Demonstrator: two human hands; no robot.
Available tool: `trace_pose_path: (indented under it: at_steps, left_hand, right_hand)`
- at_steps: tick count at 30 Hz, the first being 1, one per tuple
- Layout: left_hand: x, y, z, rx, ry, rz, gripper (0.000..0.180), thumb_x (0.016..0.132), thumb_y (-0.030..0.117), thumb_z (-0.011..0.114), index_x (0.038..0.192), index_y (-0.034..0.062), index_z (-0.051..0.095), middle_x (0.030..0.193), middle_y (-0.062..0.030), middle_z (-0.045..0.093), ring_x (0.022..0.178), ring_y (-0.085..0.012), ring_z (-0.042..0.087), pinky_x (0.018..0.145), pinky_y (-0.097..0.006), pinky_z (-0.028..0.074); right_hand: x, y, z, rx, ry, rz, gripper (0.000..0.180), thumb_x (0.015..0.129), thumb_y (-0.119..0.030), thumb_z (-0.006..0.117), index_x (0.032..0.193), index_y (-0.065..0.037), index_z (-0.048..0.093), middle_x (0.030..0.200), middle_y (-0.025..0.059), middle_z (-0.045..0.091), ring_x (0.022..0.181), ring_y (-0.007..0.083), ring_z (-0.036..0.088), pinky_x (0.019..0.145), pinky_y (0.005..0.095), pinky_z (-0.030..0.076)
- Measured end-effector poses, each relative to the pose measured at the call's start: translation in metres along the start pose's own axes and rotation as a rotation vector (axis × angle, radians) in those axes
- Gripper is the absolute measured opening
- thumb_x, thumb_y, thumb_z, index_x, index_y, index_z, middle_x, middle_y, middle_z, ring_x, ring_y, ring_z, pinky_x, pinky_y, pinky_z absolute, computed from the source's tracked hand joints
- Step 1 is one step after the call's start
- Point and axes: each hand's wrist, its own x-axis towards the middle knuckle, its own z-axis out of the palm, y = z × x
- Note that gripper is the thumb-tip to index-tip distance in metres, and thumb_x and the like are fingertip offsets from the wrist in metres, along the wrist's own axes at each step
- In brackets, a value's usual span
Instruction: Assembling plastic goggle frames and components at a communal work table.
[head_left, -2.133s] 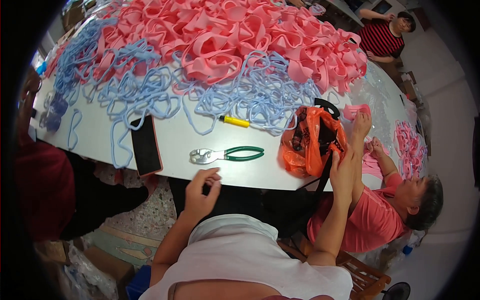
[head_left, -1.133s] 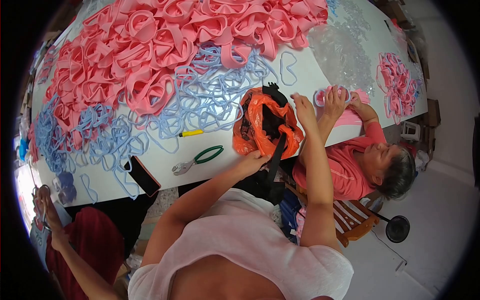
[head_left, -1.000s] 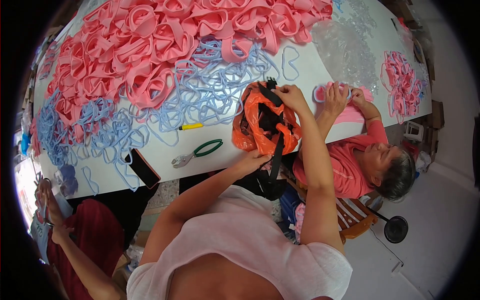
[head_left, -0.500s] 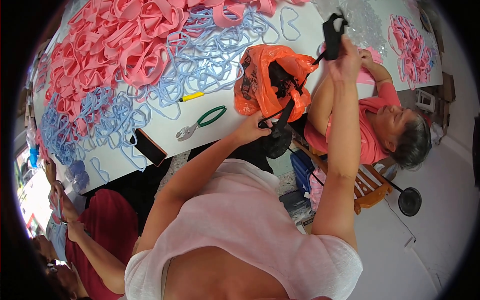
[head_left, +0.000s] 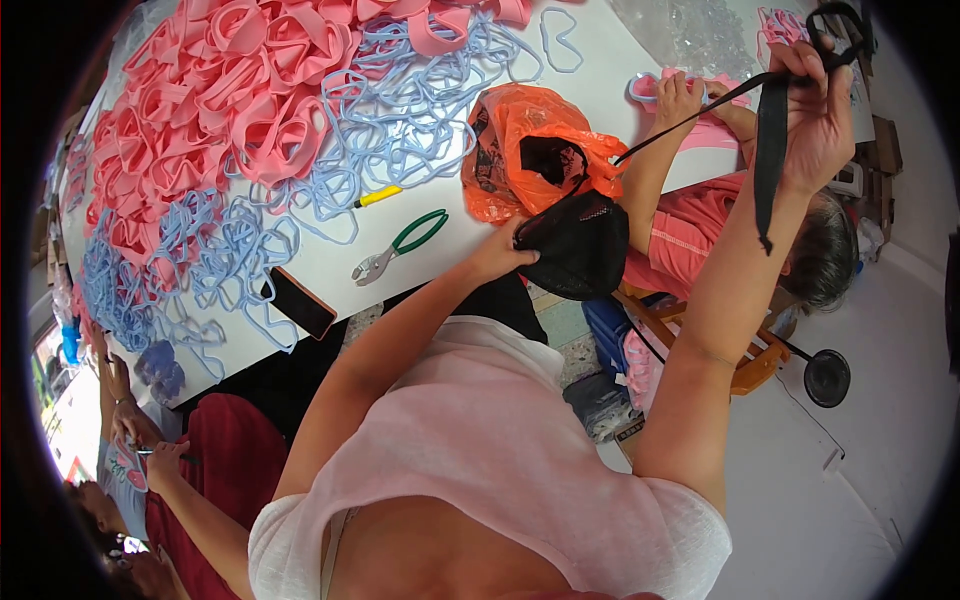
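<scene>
My left hand [head_left: 503, 250] pinches the edge of a black mesh fabric piece [head_left: 575, 248], which hangs over the table's edge just below an orange plastic bag [head_left: 497, 135]. The bag stands with its mouth open and dark contents inside. Far out to the right, my raised right hand [head_left: 820, 130] is closed on a black strap [head_left: 771, 165]. One length of it runs taut back to the bag's knotted corner; another end dangles over my wrist. Where the strap joins the fabric is hidden.
Pink fabric loops [head_left: 235, 90] and pale blue cords [head_left: 400, 110] lie heaped at the left. Near them are green-handled pliers [head_left: 400, 248], a yellow-handled tool [head_left: 379, 196] and a phone [head_left: 301, 302]. A co-worker in pink [head_left: 690, 230] handles pink pieces at the right; others sit at lower left.
My right hand has swung outward to the right, drawing the black strap out long. More of the black mesh fabric now shows by my left hand. The co-worker at right has leaned forward.
</scene>
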Motion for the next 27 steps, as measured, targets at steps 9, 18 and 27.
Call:
trace_pose_path:
  at_steps: [9, 18, 27]
  left_hand:
    - [-0.022, -0.04, 0.001, 0.901, -0.205, -0.014, 0.051, 0.084, 0.034, 0.068, 0.114, -0.0041, 0.054, 0.112, -0.0282, 0.06, 0.109, -0.0404, 0.058, 0.094, -0.045, 0.045]
    - [-0.105, 0.085, -0.008, 0.792, -0.054, 0.111, 0.039, 0.09, 0.034, 0.066, 0.108, 0.0022, 0.054, 0.086, -0.0219, 0.066, 0.081, -0.0403, 0.065, 0.072, -0.046, 0.05]
    - [-0.161, 0.23, 0.02, 0.489, -0.114, 0.916, 0.027, 0.085, 0.024, 0.073, 0.096, 0.0041, 0.059, 0.071, -0.0081, 0.058, 0.054, -0.0255, 0.057, 0.048, -0.035, 0.045]
  right_hand:
    - [0.055, -0.029, -0.001, 0.183, -0.181, 0.001, 0.027, 0.099, -0.011, 0.042, 0.106, 0.014, 0.049, 0.095, 0.0201, 0.055, 0.091, 0.0246, 0.053, 0.091, 0.0413, 0.042]
    - [0.079, -0.053, 0.012, -0.146, -0.011, -0.123, 0.017, 0.098, -0.006, 0.043, 0.099, 0.011, 0.043, 0.09, 0.018, 0.047, 0.089, 0.0243, 0.045, 0.089, 0.0389, 0.039]
    - [0.035, -0.039, 0.086, -0.648, -0.242, -0.041, 0.022, 0.101, -0.014, 0.052, 0.114, 0.001, 0.062, 0.097, 0.0081, 0.066, 0.064, 0.0071, 0.053, 0.056, 0.0188, 0.042]
